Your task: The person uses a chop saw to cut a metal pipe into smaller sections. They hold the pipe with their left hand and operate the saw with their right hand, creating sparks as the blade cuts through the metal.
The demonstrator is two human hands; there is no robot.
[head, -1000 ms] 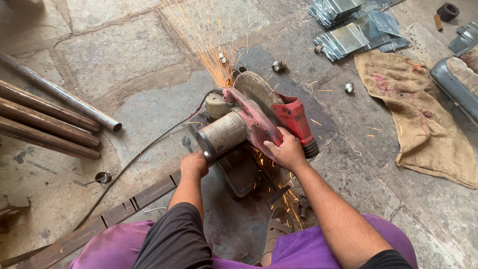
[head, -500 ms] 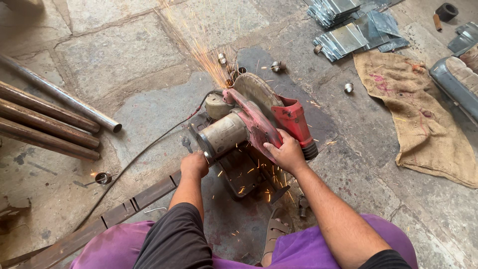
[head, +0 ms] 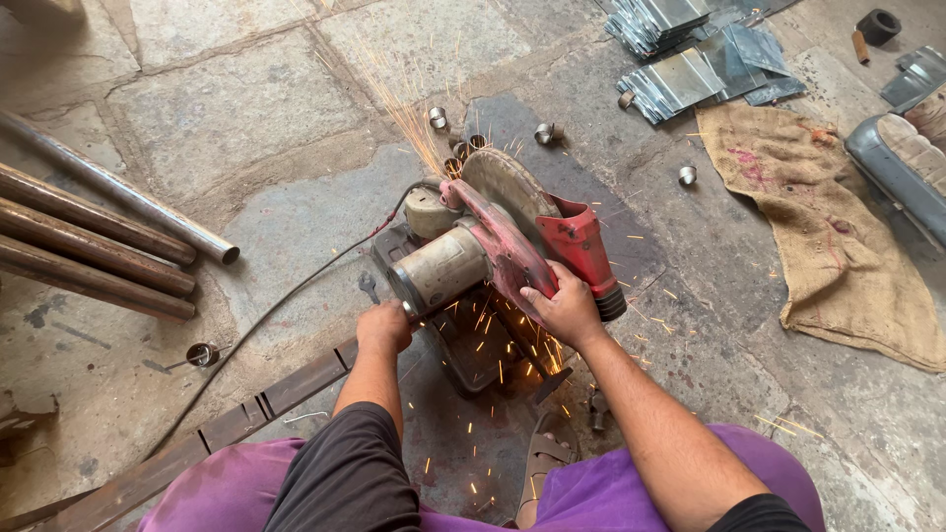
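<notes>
Chop saw [head: 493,246] sits on the stone floor [head: 246,108], mid-cut, sparks flying; I judge the cut unfinished, with several cut rings [head: 548,131] lying beyond it. My right hand [head: 564,307] is closed around the red handle, pressing down. My left hand [head: 382,327] grips the flat bar [head: 296,384] beside the motor.

I'm down on a cracked stone floor [head: 227,108]. My chop saw [head: 493,256] sits on it, rusty pipes [head: 89,236] to my left, a burlap sack [head: 828,217] right, sheet-metal pieces [head: 690,59] and little cut rings [head: 548,132] ahead.
</notes>
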